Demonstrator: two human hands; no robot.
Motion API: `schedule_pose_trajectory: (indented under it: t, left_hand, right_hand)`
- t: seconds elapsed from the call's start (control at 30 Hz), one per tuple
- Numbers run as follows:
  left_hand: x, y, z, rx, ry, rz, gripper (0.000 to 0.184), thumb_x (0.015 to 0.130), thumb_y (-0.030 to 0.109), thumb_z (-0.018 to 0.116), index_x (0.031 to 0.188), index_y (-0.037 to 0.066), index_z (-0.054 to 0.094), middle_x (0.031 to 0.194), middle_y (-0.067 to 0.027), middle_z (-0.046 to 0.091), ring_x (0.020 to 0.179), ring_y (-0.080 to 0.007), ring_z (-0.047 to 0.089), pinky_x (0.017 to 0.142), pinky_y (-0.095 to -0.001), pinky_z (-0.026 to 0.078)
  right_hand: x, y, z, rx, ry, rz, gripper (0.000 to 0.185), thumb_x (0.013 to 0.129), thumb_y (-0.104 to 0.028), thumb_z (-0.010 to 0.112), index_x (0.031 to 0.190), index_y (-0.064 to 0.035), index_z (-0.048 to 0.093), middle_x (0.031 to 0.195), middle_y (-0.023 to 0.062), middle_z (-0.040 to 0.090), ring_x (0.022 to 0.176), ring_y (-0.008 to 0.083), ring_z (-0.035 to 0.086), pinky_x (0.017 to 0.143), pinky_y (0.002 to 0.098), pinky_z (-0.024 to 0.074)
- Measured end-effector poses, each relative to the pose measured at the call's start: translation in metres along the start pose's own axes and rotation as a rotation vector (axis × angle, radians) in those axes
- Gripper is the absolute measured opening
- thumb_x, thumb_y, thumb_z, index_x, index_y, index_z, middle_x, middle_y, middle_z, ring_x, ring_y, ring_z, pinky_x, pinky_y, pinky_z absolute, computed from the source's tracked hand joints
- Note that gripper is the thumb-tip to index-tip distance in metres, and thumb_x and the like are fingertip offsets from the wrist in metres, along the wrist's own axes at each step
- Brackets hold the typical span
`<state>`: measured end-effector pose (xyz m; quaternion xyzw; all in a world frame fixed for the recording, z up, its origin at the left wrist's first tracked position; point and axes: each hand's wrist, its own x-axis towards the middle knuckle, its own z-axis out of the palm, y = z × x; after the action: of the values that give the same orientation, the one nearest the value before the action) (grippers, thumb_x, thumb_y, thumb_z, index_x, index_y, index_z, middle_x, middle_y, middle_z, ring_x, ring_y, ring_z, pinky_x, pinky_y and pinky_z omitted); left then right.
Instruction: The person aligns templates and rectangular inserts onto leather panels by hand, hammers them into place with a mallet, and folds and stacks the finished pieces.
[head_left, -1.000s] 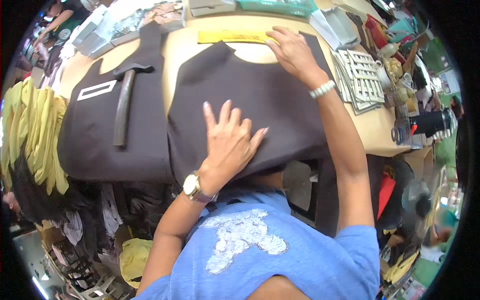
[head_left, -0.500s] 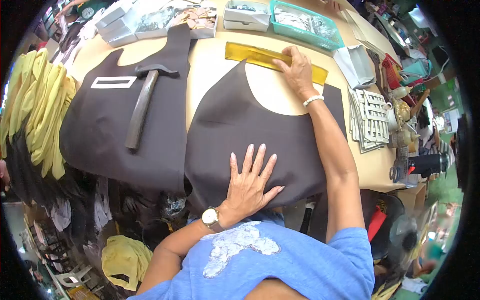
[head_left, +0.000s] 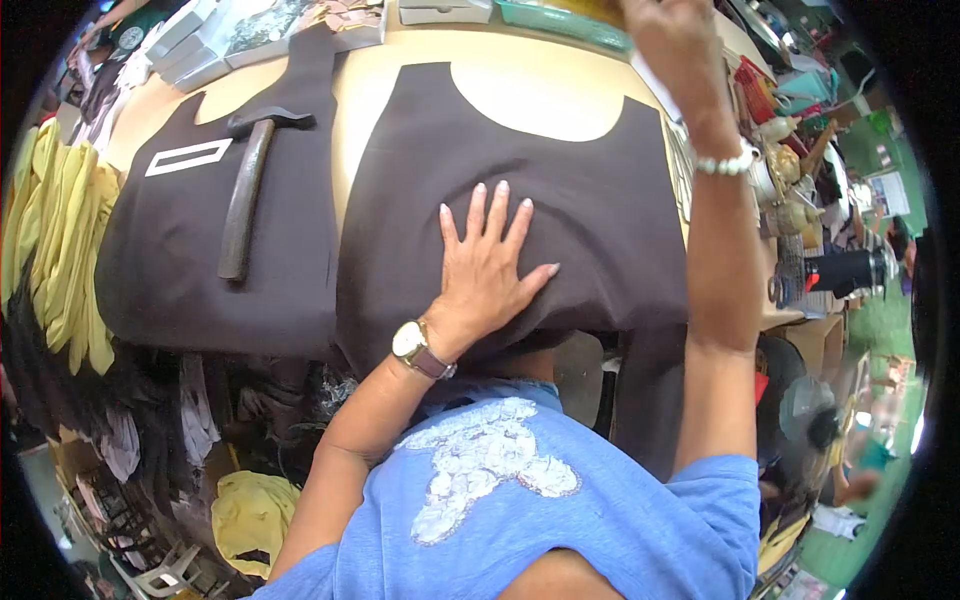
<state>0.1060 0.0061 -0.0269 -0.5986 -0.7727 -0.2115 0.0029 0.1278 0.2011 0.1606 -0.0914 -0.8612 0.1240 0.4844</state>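
My left hand (head_left: 487,268) lies flat with its fingers spread on a dark cloth piece (head_left: 590,210), which has a curved neckline at its far side. Some wrinkles run across the cloth around this hand. At the top right, my right hand (head_left: 675,40) is raised, blurred and partly cut off by the frame; part of a yellow strip (head_left: 592,10) shows beside its fingers. To the left lies a second dark cloth piece (head_left: 170,240), bearing a hammer (head_left: 247,195) and a white rectangular frame (head_left: 188,157).
White boxes (head_left: 190,50) and a teal basket (head_left: 565,25) line the far table edge. Yellow cloths (head_left: 60,240) hang at the left. A dark bottle (head_left: 845,271) and assorted containers stand at the right. A person is partly visible farther right.
The right hand has moved up and right from the cloth's far edge, and the yellow strip has left that edge with it. My left hand remains flat on the cloth. The view has shifted.
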Motion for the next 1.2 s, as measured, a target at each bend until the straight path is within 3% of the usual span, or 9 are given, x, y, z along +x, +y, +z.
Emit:
schedule_pose_trajectory:
  t: [0.03, 0.07, 0.1, 0.13, 0.27, 0.3, 0.4, 0.57, 1.2]
  left_hand:
    - [-0.002, -0.002, 0.0, 0.015, 0.0, 0.01, 0.072, 0.082, 0.054, 0.054, 0.135, 0.006, 0.041, 0.142, -0.0208, 0.031, 0.134, -0.0386, 0.024, 0.102, -0.0637, 0.018]
    - [-0.004, -0.002, -0.002, 0.003, -0.009, 0.006, 0.072, 0.083, 0.054, 0.054, 0.135, 0.006, 0.041, 0.142, -0.0206, 0.031, 0.134, -0.0382, 0.024, 0.103, -0.0633, 0.018]
    - [-0.005, -0.002, -0.004, -0.008, -0.018, 0.001, 0.071, 0.083, 0.053, 0.053, 0.135, 0.006, 0.041, 0.143, -0.0203, 0.031, 0.134, -0.0378, 0.024, 0.103, -0.0629, 0.019]
    - [-0.007, -0.003, -0.008, -0.019, -0.028, -0.003, 0.071, 0.083, 0.053, 0.053, 0.135, 0.005, 0.041, 0.143, -0.02, 0.031, 0.134, -0.0375, 0.024, 0.103, -0.0625, 0.019]
    - [-0.023, -0.01, -0.03, 0.005, -0.069, -0.032, 0.071, 0.084, 0.049, 0.055, 0.129, -0.004, 0.043, 0.139, -0.0212, 0.037, 0.132, -0.0357, 0.029, 0.105, -0.0576, 0.02]
    - [-0.028, -0.016, -0.034, -0.003, -0.038, -0.05, 0.069, 0.084, 0.047, 0.057, 0.127, -0.006, 0.045, 0.136, -0.0217, 0.04, 0.132, -0.0351, 0.031, 0.106, -0.0559, 0.021]
    - [-0.041, -0.033, -0.044, 0.093, 0.021, -0.117, 0.071, 0.084, 0.045, 0.057, 0.134, -0.003, 0.038, 0.142, -0.021, 0.032, 0.135, -0.0366, 0.023, 0.107, -0.056, 0.017]
    - [-0.044, -0.047, -0.034, 0.115, -0.072, -0.194, 0.074, 0.086, 0.051, 0.052, 0.14, 0.004, 0.032, 0.147, -0.0211, 0.021, 0.136, -0.04, 0.017, 0.107, -0.0574, 0.015]
    - [-0.054, -0.06, -0.046, 0.14, -0.107, -0.32, 0.07, 0.089, 0.044, 0.051, 0.142, 0.004, 0.028, 0.148, -0.0198, 0.02, 0.138, -0.0363, 0.016, 0.109, -0.0538, 0.014]
  right_hand:
    - [-0.02, -0.008, -0.004, 0.049, -0.113, 0.083, 0.018, 0.085, -0.004, 0.06, 0.103, -0.0016, 0.057, 0.08, 0.0026, 0.06, 0.069, 0.0083, 0.055, 0.06, 0.0212, 0.045]
    - [-0.045, 0.007, 0.004, -0.049, -0.095, 0.13, 0.019, 0.087, -0.018, 0.059, 0.096, -0.0031, 0.065, 0.087, 0.0128, 0.066, 0.08, 0.0261, 0.064, 0.074, 0.0326, 0.0484]
    - [-0.063, 0.009, 0.005, 0.025, -0.146, 0.038, 0.016, 0.086, -0.019, 0.058, 0.094, -0.0066, 0.064, 0.084, 0.0121, 0.063, 0.081, 0.0307, 0.06, 0.082, 0.0409, 0.0387]
    - [-0.091, 0.022, 0.009, -0.209, -0.113, -0.054, 0.02, 0.087, -0.018, 0.055, 0.103, -0.0085, 0.063, 0.096, 0.0136, 0.061, 0.093, 0.0296, 0.057, 0.086, 0.0407, 0.0373]
    - [-0.193, 0.007, -0.022, -0.415, -0.204, 0.453, 0.036, 0.093, -0.018, 0.046, 0.123, 0.0004, 0.05, 0.127, 0.0215, 0.047, 0.122, 0.0365, 0.04, 0.103, 0.046, 0.0279]
    - [-0.215, 0.007, -0.029, -0.413, -0.214, 0.572, 0.044, 0.093, -0.026, 0.046, 0.128, 0.0016, 0.045, 0.132, 0.0229, 0.043, 0.125, 0.0375, 0.037, 0.104, 0.0492, 0.0256]
    - [-0.259, 0.005, -0.034, -0.683, -0.409, 0.681, 0.054, 0.094, -0.035, 0.045, 0.133, 0.0025, 0.039, 0.137, 0.0236, 0.038, 0.129, 0.039, 0.032, 0.106, 0.051, 0.0228]
    - [-0.249, 0.036, -0.032, -0.61, -0.499, 0.631, 0.063, 0.092, -0.046, 0.043, 0.136, -0.0021, 0.036, 0.142, 0.0234, 0.031, 0.132, 0.0408, 0.027, 0.108, 0.0519, 0.0203]
    - [-0.271, 0.009, -0.072, -0.628, -0.421, 0.706, 0.061, 0.087, -0.044, 0.054, 0.131, -0.0019, 0.046, 0.138, 0.0203, 0.039, 0.13, 0.0383, 0.032, 0.107, 0.051, 0.0222]
